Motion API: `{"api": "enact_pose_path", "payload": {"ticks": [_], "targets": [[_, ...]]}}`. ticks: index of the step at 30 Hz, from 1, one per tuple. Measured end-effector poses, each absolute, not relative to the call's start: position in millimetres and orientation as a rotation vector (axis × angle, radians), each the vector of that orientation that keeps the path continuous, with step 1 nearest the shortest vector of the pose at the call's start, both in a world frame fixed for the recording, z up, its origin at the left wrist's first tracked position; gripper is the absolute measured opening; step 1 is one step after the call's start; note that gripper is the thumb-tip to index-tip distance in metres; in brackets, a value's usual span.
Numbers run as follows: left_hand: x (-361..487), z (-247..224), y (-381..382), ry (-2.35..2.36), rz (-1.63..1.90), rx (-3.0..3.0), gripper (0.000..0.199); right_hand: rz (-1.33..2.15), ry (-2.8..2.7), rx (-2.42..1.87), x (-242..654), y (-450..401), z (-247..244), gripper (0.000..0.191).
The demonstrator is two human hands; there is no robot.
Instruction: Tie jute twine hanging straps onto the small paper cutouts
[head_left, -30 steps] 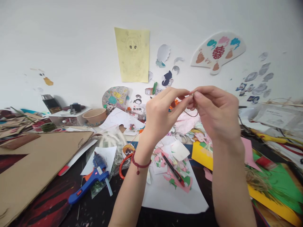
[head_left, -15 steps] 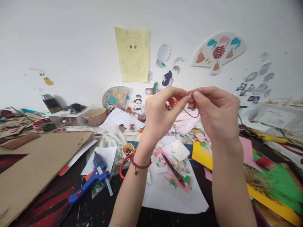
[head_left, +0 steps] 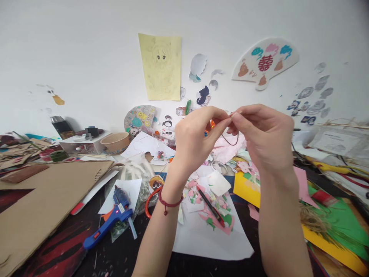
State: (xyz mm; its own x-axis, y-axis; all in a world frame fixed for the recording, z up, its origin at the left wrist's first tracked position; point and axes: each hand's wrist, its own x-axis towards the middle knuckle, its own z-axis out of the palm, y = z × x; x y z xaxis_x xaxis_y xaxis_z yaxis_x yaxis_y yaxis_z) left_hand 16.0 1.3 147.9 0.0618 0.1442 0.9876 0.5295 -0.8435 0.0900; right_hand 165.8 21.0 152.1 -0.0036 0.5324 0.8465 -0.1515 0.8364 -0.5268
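Both my hands are raised in front of the wall, fingertips meeting. My left hand (head_left: 198, 130), with a dark red bracelet (head_left: 170, 203) at its wrist, pinches one part of a thin brown string (head_left: 230, 143). Thumb and fingers of my right hand (head_left: 263, 134) are pinched on the same string, right beside the left fingertips. Below them the string hangs in a small loop between the hands. The exact spot where the fingers grip is mostly hidden by the fingertips.
Under my arms lies a white paper sheet (head_left: 213, 246) with coloured scraps and a pen (head_left: 211, 207). A blue glue gun (head_left: 111, 221) rests to the left, by a large cardboard piece (head_left: 52, 192). Twine (head_left: 313, 219) and green paper (head_left: 348, 231) lie on the right.
My fingertips have drawn closer on the string, and its hanging loop has changed shape, now hanging lower and rounder. Both hands stay in nearly the same place.
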Motion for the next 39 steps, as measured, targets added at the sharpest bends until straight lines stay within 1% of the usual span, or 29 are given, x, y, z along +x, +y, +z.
{"api": "enact_pose_path", "payload": {"ticks": [5, 11, 16, 24, 31, 35, 39], "targets": [[14.0, 148.3, 1.2, -0.739, -1.78, -2.091, 0.013, 0.583, -1.486, -0.312, 164.1, 19.9, 152.8, 0.01], [15.1, 147.8, 2.1, -0.732, -1.844, -2.182, 0.009, 0.711, -1.457, -0.313, 165.7, 21.3, 152.2, 0.018], [13.3, 149.1, 1.2, -0.719, -1.924, -2.23, 0.009, 0.789, -1.472, -0.295, 169.4, 21.8, 152.3, 0.015], [9.7, 152.0, -2.3, -0.682, -1.906, -2.178, 0.013, 0.727, -1.478, -0.331, 169.1, 19.5, 152.8, 0.015], [13.3, 151.7, -1.9, -0.711, -2.016, -2.178, 0.009, 0.614, -1.489, -0.278, 163.5, 13.4, 153.0, 0.006], [12.4, 152.6, -3.9, -0.703, -2.059, -2.215, 0.008, 0.554, -1.49, -0.285, 161.9, 9.1, 153.6, 0.005], [10.8, 153.0, -4.4, -0.745, -2.03, -2.221, 0.009, 0.514, -1.493, -0.297, 161.1, 7.0, 153.6, 0.004]]}}
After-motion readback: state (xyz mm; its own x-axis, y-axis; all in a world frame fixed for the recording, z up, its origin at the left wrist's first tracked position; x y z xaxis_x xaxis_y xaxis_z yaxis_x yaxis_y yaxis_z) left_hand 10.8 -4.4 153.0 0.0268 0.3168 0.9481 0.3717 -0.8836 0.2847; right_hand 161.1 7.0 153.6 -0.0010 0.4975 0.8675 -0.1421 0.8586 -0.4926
